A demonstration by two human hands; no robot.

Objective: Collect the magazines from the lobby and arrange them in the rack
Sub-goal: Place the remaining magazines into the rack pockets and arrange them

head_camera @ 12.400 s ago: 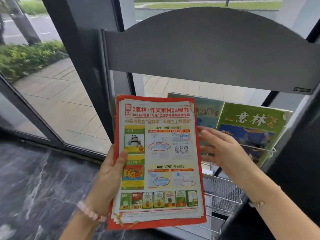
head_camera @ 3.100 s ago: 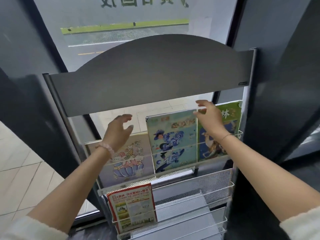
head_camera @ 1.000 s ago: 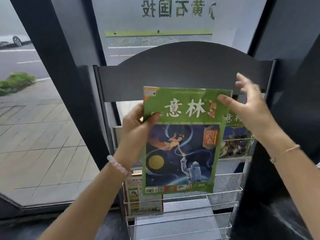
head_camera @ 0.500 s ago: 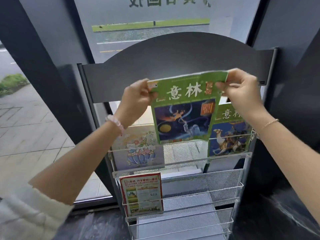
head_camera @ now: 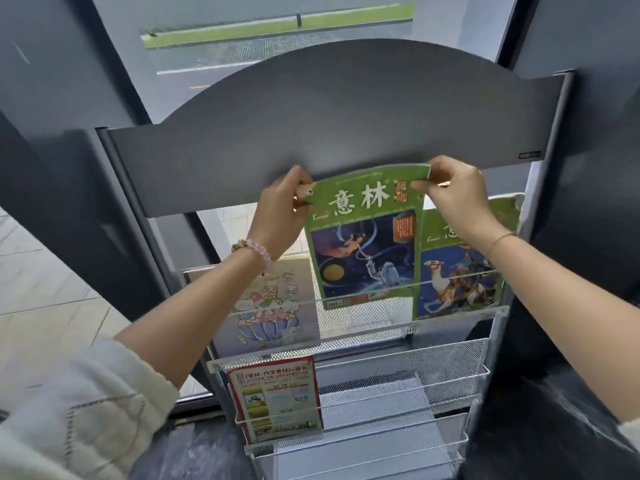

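A green magazine (head_camera: 367,244) with a space scene on its cover hangs in the middle of the top shelf of the metal rack (head_camera: 329,112). My left hand (head_camera: 282,209) pinches its top left corner and my right hand (head_camera: 453,199) pinches its top right corner. Its lower edge sits behind the shelf's wire bar, a little above the shelf floor. Beside it on the right stands another green magazine (head_camera: 460,278) with a camel. A pastel magazine (head_camera: 273,303) stands at the left. One shelf lower, a red-bordered magazine (head_camera: 275,396) stands at the left.
The rack's lower mesh shelves (head_camera: 398,393) hold nothing to the right of the red magazine. Dark window frames (head_camera: 69,168) flank the rack, with glass and a paved walkway behind. A dark marble floor (head_camera: 554,427) lies below.
Both hands have lowered the green space magazine into the middle slot of the top shelf; half a second ago it was held higher and tilted in front of the rack.
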